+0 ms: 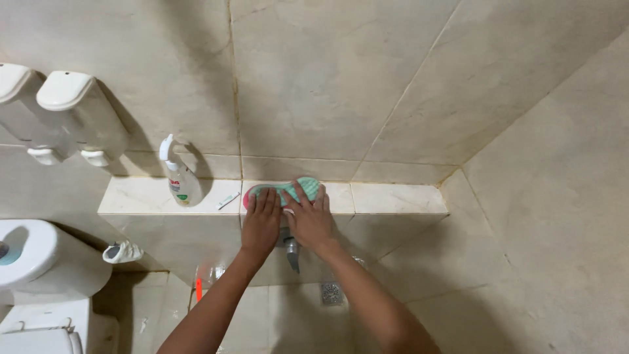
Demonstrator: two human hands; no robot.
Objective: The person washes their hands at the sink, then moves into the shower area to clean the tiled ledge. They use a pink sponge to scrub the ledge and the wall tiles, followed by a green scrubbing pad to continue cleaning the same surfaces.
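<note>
- I see both hands down on a green pad [291, 189] that lies flat on the tiled ledge [393, 198], about midway along it.
- My left hand [261, 221] covers the pad's left end, its fingers [265, 200] stretched out and close together, pressing flat; a pink edge of the pad shows just beside them.
- My right hand [310, 219] sits just beside the left, touching the pad's middle and right part, fingers [303, 194] slightly spread and laid flat, not pinching.
- The pad's right end sticks out past the fingertips, toward the wall.
- A white spray bottle [178, 177] stands upright on the ledge, left of the pad and apart from it.
- A small white strip [228, 200] lies on the ledge between bottle and pad.
- Below the ledge, a metal tap [291, 252] juts out under my hands.
- A floor drain [332, 293] sits lower right of the tap.
- Two white dispensers [62, 111] hang on the wall at far left.
- A toilet [33, 262] fills the lower left corner.
</note>
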